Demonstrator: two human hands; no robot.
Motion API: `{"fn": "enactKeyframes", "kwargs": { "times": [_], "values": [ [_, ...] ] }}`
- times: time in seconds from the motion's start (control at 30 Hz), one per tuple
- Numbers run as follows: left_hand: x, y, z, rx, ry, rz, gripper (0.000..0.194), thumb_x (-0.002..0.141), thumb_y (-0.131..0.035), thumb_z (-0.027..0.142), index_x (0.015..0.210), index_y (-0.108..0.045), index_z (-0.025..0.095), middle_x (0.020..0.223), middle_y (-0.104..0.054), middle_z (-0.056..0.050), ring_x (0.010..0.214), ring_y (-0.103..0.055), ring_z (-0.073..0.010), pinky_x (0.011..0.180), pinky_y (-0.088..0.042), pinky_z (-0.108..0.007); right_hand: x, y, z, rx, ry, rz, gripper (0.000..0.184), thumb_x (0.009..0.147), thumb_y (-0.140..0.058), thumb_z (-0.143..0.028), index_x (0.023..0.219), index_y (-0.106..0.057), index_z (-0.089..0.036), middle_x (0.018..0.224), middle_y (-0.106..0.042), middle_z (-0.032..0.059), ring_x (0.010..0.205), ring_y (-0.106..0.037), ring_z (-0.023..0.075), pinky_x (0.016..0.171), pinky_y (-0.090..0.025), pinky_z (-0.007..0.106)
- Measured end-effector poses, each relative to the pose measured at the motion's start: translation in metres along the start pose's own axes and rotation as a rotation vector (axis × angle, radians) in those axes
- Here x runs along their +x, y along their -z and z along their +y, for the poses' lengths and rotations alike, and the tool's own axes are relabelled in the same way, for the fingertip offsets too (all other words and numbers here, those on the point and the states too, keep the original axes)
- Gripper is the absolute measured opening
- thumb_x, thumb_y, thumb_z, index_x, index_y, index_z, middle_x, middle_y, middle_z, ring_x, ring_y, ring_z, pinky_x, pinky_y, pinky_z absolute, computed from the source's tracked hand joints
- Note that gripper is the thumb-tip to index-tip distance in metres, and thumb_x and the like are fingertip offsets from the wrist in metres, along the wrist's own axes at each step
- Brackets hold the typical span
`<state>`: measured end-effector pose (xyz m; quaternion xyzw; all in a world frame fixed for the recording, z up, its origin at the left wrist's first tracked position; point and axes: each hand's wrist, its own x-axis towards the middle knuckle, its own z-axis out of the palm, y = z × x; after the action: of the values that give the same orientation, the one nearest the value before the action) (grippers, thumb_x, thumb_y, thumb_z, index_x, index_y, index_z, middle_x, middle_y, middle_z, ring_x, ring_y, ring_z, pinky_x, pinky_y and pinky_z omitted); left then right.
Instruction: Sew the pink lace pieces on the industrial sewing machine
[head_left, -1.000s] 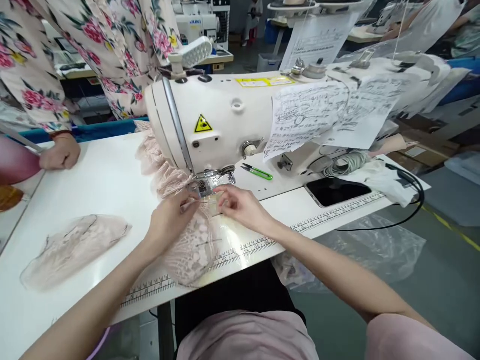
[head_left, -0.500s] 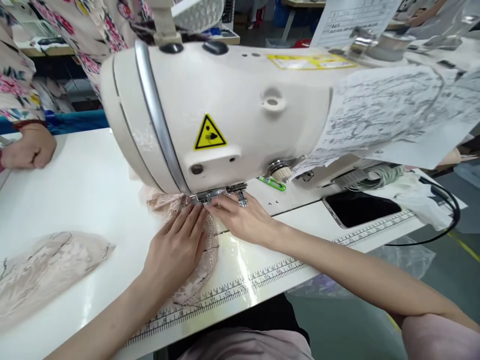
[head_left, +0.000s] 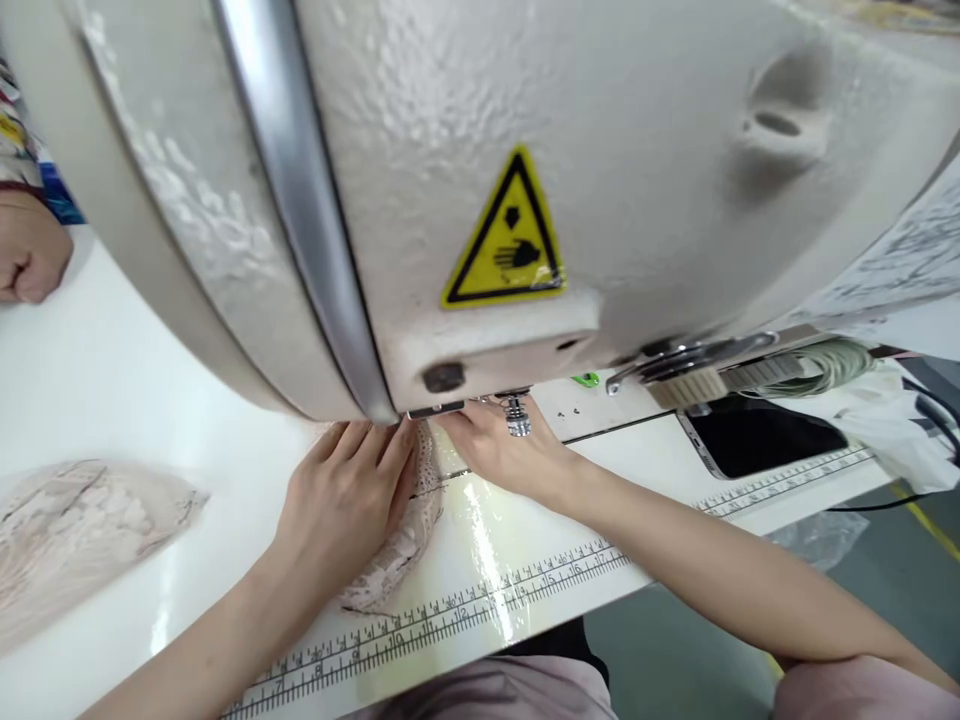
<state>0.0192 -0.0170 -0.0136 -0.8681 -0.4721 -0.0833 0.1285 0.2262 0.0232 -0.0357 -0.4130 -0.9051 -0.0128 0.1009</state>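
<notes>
Pressing lace [head_left: 405, 555] to the table [head_left: 217, 440] under the machine [head_left: 637, 200] with a flat, unclenched left hand [head_left: 349, 490], apparently to keep it from shifting, and holding the right hand [head_left: 506, 455] just apart, perhaps to guide it, with fingertips hidden and grip impossible to tell.

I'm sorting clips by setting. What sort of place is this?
Probably a sewing workroom: a sewing machine stands over the white table, pink lace fabric lies under the person's left hand, and a printed ruler runs along the table's near edge.
</notes>
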Motion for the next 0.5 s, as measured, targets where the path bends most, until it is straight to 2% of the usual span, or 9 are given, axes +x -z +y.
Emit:
{"fn": "enactKeyframes", "kwargs": {
  "times": [0.2,0.37,0.5],
  "values": [
    [0.0008,0.0002,-0.0008,0.028,-0.031,0.035,0.038,0.097,-0.042,0.030,0.127,-0.059,0.014,0.110,-0.072,-0.012,0.093,-0.069,-0.0274,0.079,-0.054,-0.040,0.0031,0.0046,-0.0022,-0.039,0.011,-0.050,0.050,0.091,-0.038,-0.007,0.137,-0.050,-0.024,0.095,-0.064,0.0150,0.074,-0.061,0.0231,0.059,-0.051,0.034],
    [0.0012,0.0000,0.0004,-0.015,0.006,0.016,0.036,0.097,-0.042,0.029,0.128,-0.058,0.018,0.111,-0.071,-0.011,0.095,-0.068,-0.0267,0.081,-0.052,-0.040,0.0053,0.0027,-0.0026,-0.007,0.041,-0.036,0.052,0.088,-0.037,-0.002,0.134,-0.053,-0.020,0.114,-0.064,0.0165,0.091,-0.061,0.0269,0.066,-0.052,0.037],
    [0.0001,-0.0011,0.0002,-0.018,0.002,0.008,0.036,0.097,-0.044,0.029,0.129,-0.057,0.016,0.115,-0.070,-0.012,0.097,-0.067,-0.0276,0.082,-0.051,-0.041,0.0062,0.0006,-0.0027,-0.009,0.030,-0.065,0.048,0.089,-0.039,-0.005,0.132,-0.054,-0.020,0.109,-0.066,0.0177,0.094,-0.062,0.0292,0.069,-0.052,0.040]
  ]
}}
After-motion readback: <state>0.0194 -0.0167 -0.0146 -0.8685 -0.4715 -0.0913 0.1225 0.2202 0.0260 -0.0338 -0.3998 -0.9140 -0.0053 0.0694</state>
